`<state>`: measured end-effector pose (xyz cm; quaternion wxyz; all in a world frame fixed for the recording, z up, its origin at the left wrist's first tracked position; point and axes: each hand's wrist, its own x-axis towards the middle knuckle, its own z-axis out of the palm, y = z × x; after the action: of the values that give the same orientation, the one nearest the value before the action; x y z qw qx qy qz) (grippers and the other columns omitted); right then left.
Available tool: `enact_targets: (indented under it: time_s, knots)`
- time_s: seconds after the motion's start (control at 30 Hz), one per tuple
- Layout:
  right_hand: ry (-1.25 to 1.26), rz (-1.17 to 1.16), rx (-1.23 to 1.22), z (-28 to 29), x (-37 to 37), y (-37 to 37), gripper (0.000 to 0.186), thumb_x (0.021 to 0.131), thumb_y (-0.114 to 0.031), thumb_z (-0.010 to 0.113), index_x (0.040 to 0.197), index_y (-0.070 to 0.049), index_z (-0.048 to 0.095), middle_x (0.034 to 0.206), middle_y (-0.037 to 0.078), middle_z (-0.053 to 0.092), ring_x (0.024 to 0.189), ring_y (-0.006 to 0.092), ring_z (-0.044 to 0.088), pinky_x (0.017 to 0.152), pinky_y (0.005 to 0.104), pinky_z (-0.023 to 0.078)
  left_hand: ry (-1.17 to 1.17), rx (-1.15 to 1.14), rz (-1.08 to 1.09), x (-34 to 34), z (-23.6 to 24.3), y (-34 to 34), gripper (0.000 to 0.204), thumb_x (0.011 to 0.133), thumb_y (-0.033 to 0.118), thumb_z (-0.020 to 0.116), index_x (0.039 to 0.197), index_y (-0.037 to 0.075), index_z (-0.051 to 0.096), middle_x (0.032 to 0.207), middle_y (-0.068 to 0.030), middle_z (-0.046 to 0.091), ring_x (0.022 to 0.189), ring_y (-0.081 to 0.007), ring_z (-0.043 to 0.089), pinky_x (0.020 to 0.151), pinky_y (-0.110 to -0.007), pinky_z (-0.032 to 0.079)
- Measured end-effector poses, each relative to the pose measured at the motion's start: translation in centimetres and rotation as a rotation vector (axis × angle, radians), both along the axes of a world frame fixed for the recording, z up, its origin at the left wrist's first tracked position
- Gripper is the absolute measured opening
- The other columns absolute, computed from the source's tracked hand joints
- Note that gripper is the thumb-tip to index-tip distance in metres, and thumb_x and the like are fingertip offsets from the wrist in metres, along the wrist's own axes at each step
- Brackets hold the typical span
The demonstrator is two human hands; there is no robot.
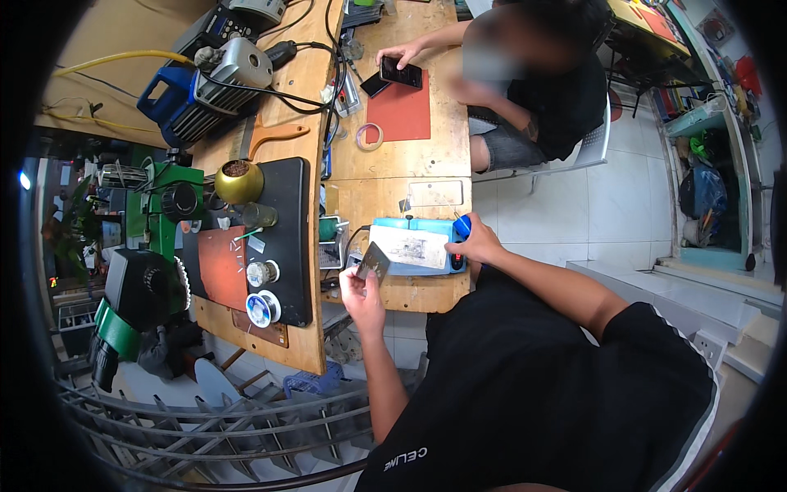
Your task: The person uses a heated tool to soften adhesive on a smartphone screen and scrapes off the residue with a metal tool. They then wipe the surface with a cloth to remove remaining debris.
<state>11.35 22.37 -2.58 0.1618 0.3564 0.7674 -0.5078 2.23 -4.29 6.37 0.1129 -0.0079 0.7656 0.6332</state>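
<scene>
Panel (375, 262), dark and thin, is up in your left hand (363, 300), pinched near its lower end, by the left side of the blue machine (426, 224) and its white sheet (407, 248). Hold it by its edges — light pressure, no bending — and tilt its face toward you so that glare doesn't hide a flaw. Your right hand (479, 241) is closed round a blue-handled tool (462, 226) at the machine's right end, its thin tip pointing away from you. Steady that wrist on the table before bringing a tip near the panel, and work at a low angle. The sheet could be warm, so rest no fingers on it.

Some of this is hard to read. Your left fingers are partly hidden behind the panel, and I can't tell whether it touches the machine or hangs just above. Your grip covers much of the tool's handle; the marks on the sheet are too small to make out. Farther off, a co-worker's hand (402, 54) is at a dark phone (402, 74) over the red mat (410, 115) — their other hand is blurred.
</scene>
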Motion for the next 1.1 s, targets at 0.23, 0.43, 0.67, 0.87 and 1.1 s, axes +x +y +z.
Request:
enact_targets:
  time_s: [0.23, 0.43, 0.67, 0.87, 1.1]
  knots:
    - [0.135, -0.059, 0.034, -0.2, 0.5, -0.6, 0.1, 0.072, -0.048, 0.088, 0.148, -0.002, 0.041, 0.128, 0.027, 0.067, 0.117, 0.0419, 0.068, 0.1, 0.0467, 0.053, -0.381, 0.434, 0.179, 0.5, -6.0, 3.5, 0.032, 0.102, 0.003, 0.069, 0.125, 0.011, 0.049, 0.106, 0.0016, 0.064, 0.092, -0.0104, 0.06, 0.084, -0.033, 0.054]
    - [0.198, -0.125, 0.041, -0.6, 1.0, -1.1, 0.093, 0.073, -0.044, 0.09, 0.143, -0.003, 0.045, 0.122, 0.026, 0.069, 0.111, 0.0417, 0.07, 0.096, 0.0468, 0.055, -0.413, 0.373, 0.225, 1.4, -8.3, 4.4, 0.037, 0.099, -0.001, 0.071, 0.12, 0.014, 0.044, 0.095, 0.0051, 0.055, 0.089, -0.0105, 0.058, 0.087, -0.038, 0.057]
    - [0.36, -0.078, 0.04, 0.1, 0.0, -0.8, 0.057, 0.082, -0.029, 0.084, 0.126, -0.002, 0.06, 0.105, 0.025, 0.073, 0.098, 0.0409, 0.073, 0.087, 0.0466, 0.057, -0.396, 0.207, 0.291, 1.3, -9.7, 3.8, 0.033, 0.098, 0.002, 0.072, 0.111, 0.011, 0.044, 0.094, 0.0016, 0.056, 0.084, -0.0105, 0.059, 0.076, -0.032, 0.058]
    - [0.48, 0.059, 0.16, 0.1, -2.5, 0.2, 0.045, 0.083, -0.022, 0.081, 0.121, -0.005, 0.063, 0.103, 0.025, 0.073, 0.098, 0.0452, 0.071, 0.086, 0.05, 0.056, -0.196, -0.16, 0.298, 3.1, -12.0, 2.2, 0.03, 0.099, 0.009, 0.075, 0.114, 0.002, 0.051, 0.109, -0.0087, 0.066, 0.096, -0.0142, 0.063, 0.085, -0.031, 0.052]
    - [0.423, 0.09, 0.019, -1.1, -3.4, 1.2, 0.045, 0.083, -0.02, 0.08, 0.121, -0.004, 0.063, 0.103, 0.024, 0.073, 0.097, 0.0414, 0.071, 0.085, 0.0468, 0.056, -0.153, 0.041, 0.355, 3.0, -13.4, 3.6, 0.04, 0.094, 0.01, 0.08, 0.12, 0.0, 0.05, 0.108, -0.0087, 0.063, 0.094, -0.0146, 0.06, 0.087, -0.029, 0.051]
